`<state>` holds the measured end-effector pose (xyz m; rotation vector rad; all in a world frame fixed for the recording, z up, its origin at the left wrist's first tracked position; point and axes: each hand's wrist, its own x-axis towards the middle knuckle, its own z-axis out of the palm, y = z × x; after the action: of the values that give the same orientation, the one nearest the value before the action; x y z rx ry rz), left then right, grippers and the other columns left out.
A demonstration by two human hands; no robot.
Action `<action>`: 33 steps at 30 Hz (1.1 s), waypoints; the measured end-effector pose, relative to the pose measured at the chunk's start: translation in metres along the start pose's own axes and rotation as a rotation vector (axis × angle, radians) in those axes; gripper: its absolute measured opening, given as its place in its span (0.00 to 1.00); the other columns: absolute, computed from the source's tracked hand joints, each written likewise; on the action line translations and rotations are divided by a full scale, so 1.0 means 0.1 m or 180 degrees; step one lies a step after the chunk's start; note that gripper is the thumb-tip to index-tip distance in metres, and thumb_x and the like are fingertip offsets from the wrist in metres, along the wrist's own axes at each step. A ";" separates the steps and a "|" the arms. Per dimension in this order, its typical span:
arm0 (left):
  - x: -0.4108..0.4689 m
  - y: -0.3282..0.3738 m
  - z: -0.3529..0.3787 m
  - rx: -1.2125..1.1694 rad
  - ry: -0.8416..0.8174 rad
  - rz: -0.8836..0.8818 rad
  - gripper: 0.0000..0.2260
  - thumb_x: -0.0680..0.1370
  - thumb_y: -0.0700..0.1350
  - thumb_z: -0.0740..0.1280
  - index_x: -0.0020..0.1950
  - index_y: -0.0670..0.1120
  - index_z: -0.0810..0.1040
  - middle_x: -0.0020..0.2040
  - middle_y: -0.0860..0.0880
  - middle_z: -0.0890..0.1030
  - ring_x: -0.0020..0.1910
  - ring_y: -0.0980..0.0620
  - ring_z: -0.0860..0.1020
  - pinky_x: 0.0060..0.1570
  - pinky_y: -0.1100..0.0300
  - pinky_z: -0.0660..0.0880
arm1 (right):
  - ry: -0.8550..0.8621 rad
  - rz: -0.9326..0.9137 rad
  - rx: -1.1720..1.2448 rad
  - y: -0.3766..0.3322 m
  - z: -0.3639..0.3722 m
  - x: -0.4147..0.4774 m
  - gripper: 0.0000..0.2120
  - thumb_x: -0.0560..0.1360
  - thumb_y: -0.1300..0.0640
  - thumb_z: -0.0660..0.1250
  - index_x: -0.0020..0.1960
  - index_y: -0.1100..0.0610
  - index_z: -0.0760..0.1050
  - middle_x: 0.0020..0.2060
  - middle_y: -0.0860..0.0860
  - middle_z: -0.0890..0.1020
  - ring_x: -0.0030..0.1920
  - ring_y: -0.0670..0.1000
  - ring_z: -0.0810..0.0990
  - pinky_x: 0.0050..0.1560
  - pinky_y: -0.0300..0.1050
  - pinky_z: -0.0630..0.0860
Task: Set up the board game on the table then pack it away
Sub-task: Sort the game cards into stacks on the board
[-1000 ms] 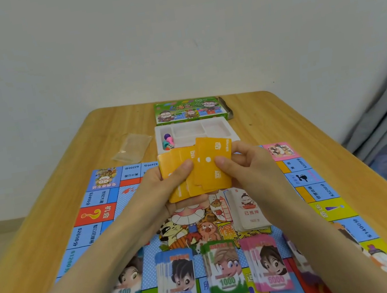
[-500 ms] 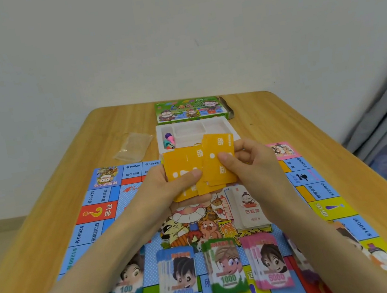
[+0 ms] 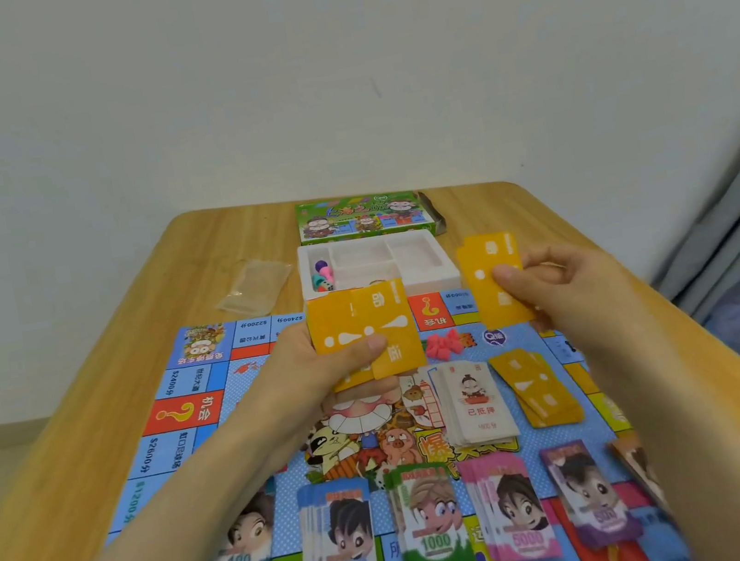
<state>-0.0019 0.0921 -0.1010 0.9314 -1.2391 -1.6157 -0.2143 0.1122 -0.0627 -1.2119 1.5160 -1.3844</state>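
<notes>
You've got six money stacks (image 3: pixel 430 523) in a row along the board's (image 3: pixel 185 411) near side, one white card stack (image 3: pixel 474 402) and one orange pile (image 3: pixel 540 389) side by side mid-board, plus one heap of red houses (image 3: pixel 444 346). Your left hand (image 3: pixel 319 370) has its fingers clamped on an orange fan (image 3: pixel 366 329) and your right hand (image 3: pixel 564 293) pinches an orange card (image 3: pixel 494 280), both above the board on the wooden desk (image 3: pixel 90 421) by a white wall (image 3: pixel 325 69). Behind the board the tray (image 3: pixel 429 271) holds coloured pawns (image 3: pixel 322 275) in its left slot, with the green box (image 3: pixel 363 218) behind it and one clear bag (image 3: pixel 255 286) left of it.
</notes>
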 end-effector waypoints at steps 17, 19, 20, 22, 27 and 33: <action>0.01 0.02 0.01 -0.0008 0.0047 -0.0072 0.12 0.68 0.39 0.69 0.51 0.44 0.79 0.42 0.47 0.86 0.38 0.49 0.85 0.32 0.62 0.80 | -0.0727 0.0601 -0.2903 0.33 -0.32 0.13 0.11 0.70 0.53 0.74 0.38 0.55 0.73 0.34 0.50 0.76 0.34 0.47 0.74 0.35 0.43 0.69; 0.01 0.02 0.01 -0.0015 0.0068 -0.0077 0.11 0.68 0.39 0.69 0.50 0.44 0.79 0.42 0.47 0.86 0.38 0.49 0.85 0.32 0.62 0.80 | -0.0731 0.0535 -0.3164 0.31 -0.31 0.11 0.11 0.70 0.52 0.73 0.39 0.55 0.73 0.34 0.49 0.75 0.34 0.46 0.72 0.34 0.42 0.69; 0.01 0.02 0.01 -0.0020 0.0077 -0.0079 0.11 0.69 0.38 0.69 0.50 0.45 0.79 0.41 0.47 0.86 0.38 0.49 0.85 0.33 0.62 0.80 | -0.0720 0.0492 -0.3312 0.30 -0.30 0.11 0.12 0.70 0.50 0.73 0.42 0.55 0.73 0.36 0.48 0.75 0.35 0.45 0.72 0.34 0.42 0.70; 0.00 0.02 0.01 -0.0025 0.0081 -0.0080 0.09 0.71 0.37 0.68 0.50 0.45 0.79 0.42 0.47 0.86 0.38 0.49 0.85 0.33 0.62 0.80 | -0.0733 0.0326 -0.3545 0.27 -0.31 0.09 0.14 0.72 0.49 0.71 0.51 0.53 0.72 0.44 0.47 0.73 0.40 0.45 0.71 0.33 0.40 0.69; 0.00 0.03 0.01 -0.0030 0.0052 -0.0042 0.10 0.69 0.39 0.69 0.50 0.45 0.79 0.43 0.47 0.86 0.40 0.49 0.85 0.35 0.61 0.81 | -0.2146 -0.0054 -0.4015 0.12 -0.49 0.11 0.36 0.74 0.55 0.69 0.75 0.44 0.52 0.73 0.42 0.56 0.70 0.44 0.62 0.59 0.33 0.70; -0.01 0.04 0.03 -0.0071 0.0038 -0.0039 0.12 0.67 0.40 0.69 0.50 0.45 0.79 0.43 0.47 0.86 0.40 0.49 0.85 0.34 0.62 0.81 | -0.2850 0.0098 -0.4358 0.06 -0.39 0.13 0.45 0.70 0.58 0.71 0.75 0.41 0.45 0.72 0.37 0.53 0.72 0.45 0.56 0.66 0.44 0.68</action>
<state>-0.0030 0.0934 -0.0962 0.9349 -1.2071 -1.6282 -0.2560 0.1114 -0.0615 -2.1048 1.6486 0.5169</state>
